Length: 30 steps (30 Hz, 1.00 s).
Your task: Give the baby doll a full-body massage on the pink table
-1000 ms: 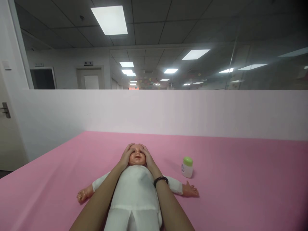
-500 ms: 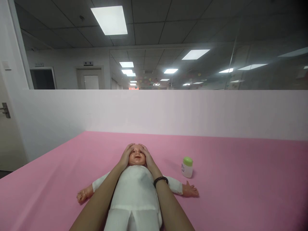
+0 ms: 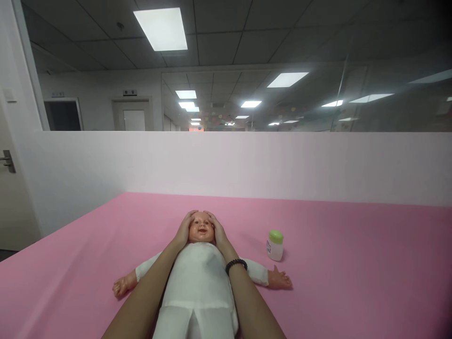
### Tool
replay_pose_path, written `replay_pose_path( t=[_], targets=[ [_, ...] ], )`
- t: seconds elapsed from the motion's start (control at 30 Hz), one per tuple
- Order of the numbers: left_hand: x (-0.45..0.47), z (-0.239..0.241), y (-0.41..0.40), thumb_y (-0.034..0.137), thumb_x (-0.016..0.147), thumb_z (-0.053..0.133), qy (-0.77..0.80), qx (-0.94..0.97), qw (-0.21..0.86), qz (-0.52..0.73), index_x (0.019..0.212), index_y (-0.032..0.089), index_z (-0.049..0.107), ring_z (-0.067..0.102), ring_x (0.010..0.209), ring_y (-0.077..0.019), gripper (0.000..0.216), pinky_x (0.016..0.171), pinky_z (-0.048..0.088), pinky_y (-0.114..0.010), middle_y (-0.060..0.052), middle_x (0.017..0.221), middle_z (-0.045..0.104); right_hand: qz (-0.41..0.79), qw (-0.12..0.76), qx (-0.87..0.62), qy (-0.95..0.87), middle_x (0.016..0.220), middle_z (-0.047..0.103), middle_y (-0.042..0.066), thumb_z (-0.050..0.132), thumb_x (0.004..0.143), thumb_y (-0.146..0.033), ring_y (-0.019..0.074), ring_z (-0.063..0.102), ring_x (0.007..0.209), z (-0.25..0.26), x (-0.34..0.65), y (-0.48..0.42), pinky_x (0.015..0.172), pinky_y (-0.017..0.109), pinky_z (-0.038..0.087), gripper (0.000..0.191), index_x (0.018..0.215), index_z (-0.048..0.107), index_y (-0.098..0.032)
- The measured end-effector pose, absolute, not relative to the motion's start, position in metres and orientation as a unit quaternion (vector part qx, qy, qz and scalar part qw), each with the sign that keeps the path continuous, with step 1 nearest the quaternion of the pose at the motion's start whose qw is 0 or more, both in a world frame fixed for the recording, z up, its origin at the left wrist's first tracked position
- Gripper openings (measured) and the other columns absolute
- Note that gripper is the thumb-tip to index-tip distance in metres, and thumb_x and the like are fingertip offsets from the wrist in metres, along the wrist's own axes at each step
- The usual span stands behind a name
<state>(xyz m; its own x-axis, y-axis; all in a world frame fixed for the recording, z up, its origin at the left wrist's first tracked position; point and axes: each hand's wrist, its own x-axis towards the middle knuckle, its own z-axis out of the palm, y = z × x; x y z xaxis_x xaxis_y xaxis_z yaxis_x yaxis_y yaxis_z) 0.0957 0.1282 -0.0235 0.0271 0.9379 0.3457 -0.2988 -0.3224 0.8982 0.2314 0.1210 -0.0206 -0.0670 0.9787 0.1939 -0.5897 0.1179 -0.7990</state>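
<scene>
Our L hand point(image 3: 184, 229) & R hand point(image 3: 219, 231) cup head of white-suited plastic baby doll point(image 3: 201, 278), fingers open, flat on its temples. Doll lies face-up on pink worktop point(image 3: 353, 263), near centre; white green-capped bottle point(image 3: 275, 245) to right.

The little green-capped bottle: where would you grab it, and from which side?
Best to grip the bottle around its white body, below the cap, coming from the right or from above: it stands upright on the pink surface, and the doll's arm lies close in front of it.
</scene>
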Motion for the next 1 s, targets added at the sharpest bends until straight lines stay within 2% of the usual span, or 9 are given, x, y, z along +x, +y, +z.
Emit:
replay_pose_path(
  t=[0.17, 0.4, 1.0],
  targets=[
    [0.096, -0.019, 0.122, 0.050, 0.079, 0.066, 0.309, 0.531, 0.489, 0.619, 0.112, 0.021, 0.064, 0.059, 0.115, -0.0274, 0.044, 0.105, 0.043, -0.040, -0.008, 0.118, 0.067, 0.605, 0.623, -0.250, -0.428, 0.120, 0.065, 0.003, 0.073, 0.072, -0.049, 0.0252, 0.058, 0.118, -0.022, 0.235, 0.116, 0.104, 0.038, 0.045, 0.050, 0.115, 0.064, -0.026],
    [0.095, -0.014, 0.114, 0.048, 0.072, 0.077, 0.329, 0.534, 0.483, 0.611, 0.116, 0.022, 0.065, 0.062, 0.112, -0.0289, 0.052, 0.104, 0.045, -0.042, -0.009, 0.117, 0.068, 0.595, 0.605, -0.273, -0.453, 0.124, 0.063, 0.004, 0.078, 0.069, -0.048, 0.0259, 0.061, 0.113, -0.024, 0.238, 0.117, 0.100, 0.039, 0.047, 0.061, 0.124, 0.060, -0.027],
    [0.095, -0.013, 0.116, 0.045, 0.073, 0.075, 0.335, 0.532, 0.487, 0.607, 0.115, 0.023, 0.065, 0.062, 0.113, -0.0285, 0.049, 0.103, 0.046, -0.041, -0.008, 0.119, 0.068, 0.587, 0.611, -0.266, -0.460, 0.129, 0.061, 0.004, 0.076, 0.073, -0.050, 0.0248, 0.056, 0.121, -0.026, 0.238, 0.120, 0.106, 0.038, 0.043, 0.055, 0.121, 0.062, -0.027]
  ],
)
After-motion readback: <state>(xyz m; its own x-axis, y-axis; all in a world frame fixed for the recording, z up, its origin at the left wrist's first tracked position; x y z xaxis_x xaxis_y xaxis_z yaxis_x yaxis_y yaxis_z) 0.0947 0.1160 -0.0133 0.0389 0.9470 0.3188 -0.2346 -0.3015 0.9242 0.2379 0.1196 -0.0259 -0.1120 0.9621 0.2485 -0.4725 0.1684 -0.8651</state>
